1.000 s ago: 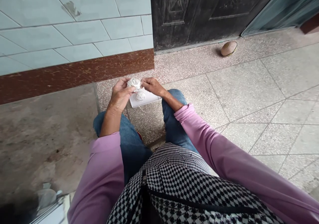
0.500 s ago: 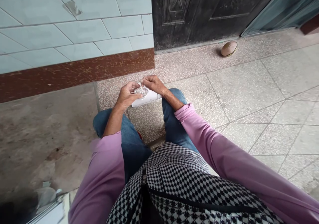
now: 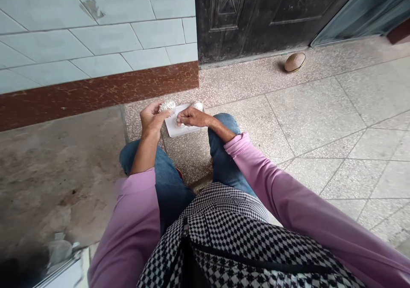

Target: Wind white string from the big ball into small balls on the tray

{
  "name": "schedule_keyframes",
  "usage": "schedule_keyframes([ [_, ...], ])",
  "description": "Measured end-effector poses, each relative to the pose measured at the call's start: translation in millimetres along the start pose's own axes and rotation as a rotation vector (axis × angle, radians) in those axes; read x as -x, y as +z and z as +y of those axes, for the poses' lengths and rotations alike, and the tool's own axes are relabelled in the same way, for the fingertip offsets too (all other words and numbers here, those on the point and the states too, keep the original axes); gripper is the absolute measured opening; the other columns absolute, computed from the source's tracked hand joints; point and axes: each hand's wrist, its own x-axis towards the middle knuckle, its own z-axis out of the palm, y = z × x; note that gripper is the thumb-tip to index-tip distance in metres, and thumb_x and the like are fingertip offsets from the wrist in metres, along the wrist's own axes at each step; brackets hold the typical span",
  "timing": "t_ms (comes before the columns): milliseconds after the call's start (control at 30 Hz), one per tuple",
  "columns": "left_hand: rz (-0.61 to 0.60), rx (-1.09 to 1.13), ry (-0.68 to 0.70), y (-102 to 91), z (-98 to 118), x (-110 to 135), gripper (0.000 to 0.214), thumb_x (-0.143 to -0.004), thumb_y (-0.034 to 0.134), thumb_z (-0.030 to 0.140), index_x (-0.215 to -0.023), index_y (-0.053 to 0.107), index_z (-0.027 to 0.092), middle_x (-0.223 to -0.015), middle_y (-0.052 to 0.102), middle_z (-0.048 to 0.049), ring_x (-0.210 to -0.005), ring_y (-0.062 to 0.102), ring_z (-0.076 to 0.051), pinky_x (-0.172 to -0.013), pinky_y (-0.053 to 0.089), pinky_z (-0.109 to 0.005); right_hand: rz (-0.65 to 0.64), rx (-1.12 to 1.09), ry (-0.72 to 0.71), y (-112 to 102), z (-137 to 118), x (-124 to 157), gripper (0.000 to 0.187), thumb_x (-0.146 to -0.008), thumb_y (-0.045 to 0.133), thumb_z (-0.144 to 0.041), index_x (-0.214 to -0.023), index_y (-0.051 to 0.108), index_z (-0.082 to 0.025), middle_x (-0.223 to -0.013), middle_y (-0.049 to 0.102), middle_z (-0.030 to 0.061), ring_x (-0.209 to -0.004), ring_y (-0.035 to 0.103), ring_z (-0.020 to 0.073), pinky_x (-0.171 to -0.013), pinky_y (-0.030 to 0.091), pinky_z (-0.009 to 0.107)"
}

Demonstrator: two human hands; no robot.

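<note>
My left hand [image 3: 151,118] holds a small white, round, ridged bundle [image 3: 167,105], gripped between the thumb and the fingers. My right hand [image 3: 194,118] is to the right of it, its fingers pinched together above a flat white board [image 3: 175,130] on the floor. Something whitish shows by the right fingertips, too small to name. Another white round piece [image 3: 198,106] rests at the board's far right, partly behind my right hand.
A tiled wall [image 3: 102,44] with a brown skirting rises ahead, beside a dark door [image 3: 250,23]. An oval, pinkish-tan object [image 3: 294,62] lies on the floor near the door. At the lower left stands a clear plastic container [image 3: 60,251].
My left hand has moved left with the white bundle, turning it up. My right hand has come down and slightly left, away from the bundle, over the board. More of the board now shows.
</note>
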Motion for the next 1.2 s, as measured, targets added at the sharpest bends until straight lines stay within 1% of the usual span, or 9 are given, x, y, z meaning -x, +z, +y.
schedule_keyframes([
  [67, -0.015, -0.117, 0.032, 4.6, -2.2, 2.4, 0.050, -0.060, 0.114, 0.027, -0.098, 0.082, 0.024, -0.089, 0.078, -0.0002, -0.088, 0.073, -0.024, -0.079, 0.059, -0.033, 0.022, -0.046, -0.036, -1.0, -1.1, -0.3, 0.038, -0.137, 0.064, -0.026, -0.101, 0.068, -0.018, -0.072, 0.044, -0.0096, -0.067, 0.037, 0.0118, -0.067, 0.032, 0.024],
  [233, -0.240, -0.188, 0.006, 8.7, -2.6, 11.5, 0.044, -0.062, 0.106, 0.011, -0.098, 0.082, 0.021, -0.093, 0.081, -0.0044, -0.095, 0.079, -0.028, -0.087, 0.062, -0.037, 0.302, -0.011, 0.020, -7.8, -10.4, -2.5, 0.054, -0.139, 0.072, -0.039, -0.090, 0.064, -0.019, -0.076, 0.048, -0.0063, -0.076, 0.039, 0.0134, -0.071, 0.032, 0.029],
  [467, -0.489, 0.034, -0.127, 1.0, 5.8, 22.0, 0.060, -0.056, 0.117, 0.030, -0.107, 0.086, 0.022, -0.107, 0.091, -0.0067, -0.099, 0.085, -0.029, -0.086, 0.066, -0.036, 0.466, -0.118, 0.158, -13.0, -21.7, -3.2, 0.060, -0.132, 0.082, -0.025, -0.083, 0.049, -0.025, -0.073, 0.042, -0.0082, -0.076, 0.036, 0.0131, -0.070, 0.029, 0.030],
  [600, -0.398, 0.203, -0.127, 0.5, 5.8, 16.9, 0.064, -0.055, 0.122, 0.035, -0.107, 0.086, 0.024, -0.102, 0.089, -0.0046, -0.095, 0.084, -0.026, -0.087, 0.069, -0.036, 0.423, -0.197, 0.132, -10.6, -14.8, -5.7, 0.065, -0.133, 0.085, -0.043, -0.085, 0.045, -0.027, -0.067, 0.038, -0.0098, -0.067, 0.034, 0.0118, -0.061, 0.025, 0.027],
  [733, -0.313, 0.274, -0.097, -1.4, 7.4, 9.0, 0.063, -0.064, 0.121, 0.038, -0.113, 0.083, 0.027, -0.110, 0.089, -0.0032, -0.099, 0.081, -0.022, -0.085, 0.063, -0.031, 0.309, -0.206, 0.026, -5.6, -3.4, -8.0, 0.060, -0.139, 0.075, -0.053, -0.090, 0.055, -0.024, -0.062, 0.040, -0.0114, -0.059, 0.033, 0.0095, -0.057, 0.025, 0.021],
  [867, -0.225, 0.286, -0.088, 0.0, 10.0, 9.1, 0.054, -0.066, 0.114, 0.033, -0.109, 0.082, 0.028, -0.106, 0.085, -0.0040, -0.092, 0.075, -0.022, -0.074, 0.057, -0.029, 0.201, -0.132, -0.004, -2.9, -1.5, -5.1, 0.047, -0.142, 0.064, -0.037, -0.099, 0.065, -0.019, -0.063, 0.042, -0.0110, -0.060, 0.035, 0.0101, -0.058, 0.030, 0.019],
  [1000, -0.153, 0.156, -0.079, 2.7, 8.3, 9.7, 0.043, -0.070, 0.104, 0.036, -0.101, 0.076, 0.026, -0.099, 0.077, -0.0043, -0.088, 0.073, -0.021, -0.072, 0.056, -0.030, 0.077, -0.068, 0.016, -4.0, -7.1, 1.1, 0.032, -0.133, 0.062, -0.015, -0.103, 0.071, -0.015, -0.068, 0.051, -0.0083, -0.063, 0.041, 0.0101, -0.061, 0.032, 0.019],
  [1100, -0.074, 0.065, -0.077, 3.4, 4.2, 6.2, 0.047, -0.066, 0.106, 0.034, -0.101, 0.076, 0.024, -0.094, 0.075, -0.0021, -0.084, 0.069, -0.020, -0.071, 0.054, -0.029, 0.006, -0.056, 0.019, -4.7, -8.2, 3.4, 0.029, -0.131, 0.063, -0.016, -0.104, 0.073, -0.014, -0.071, 0.054, -0.0071, -0.065, 0.044, 0.0104, -0.063, 0.035, 0.019],
  [1200, -0.038, -0.048, -0.027, 3.7, -0.3, 3.0, 0.052, -0.058, 0.112, 0.030, -0.095, 0.077, 0.024, -0.086, 0.071, 0.0012, -0.080, 0.063, -0.019, -0.070, 0.051, -0.029, 0.013, -0.066, -0.038, -4.1, -4.2, 2.3, 0.038, -0.136, 0.065, -0.030, -0.101, 0.070, -0.017, -0.072, 0.051, -0.0076, -0.065, 0.042, 0.0110, -0.063, 0.034, 0.021],
])
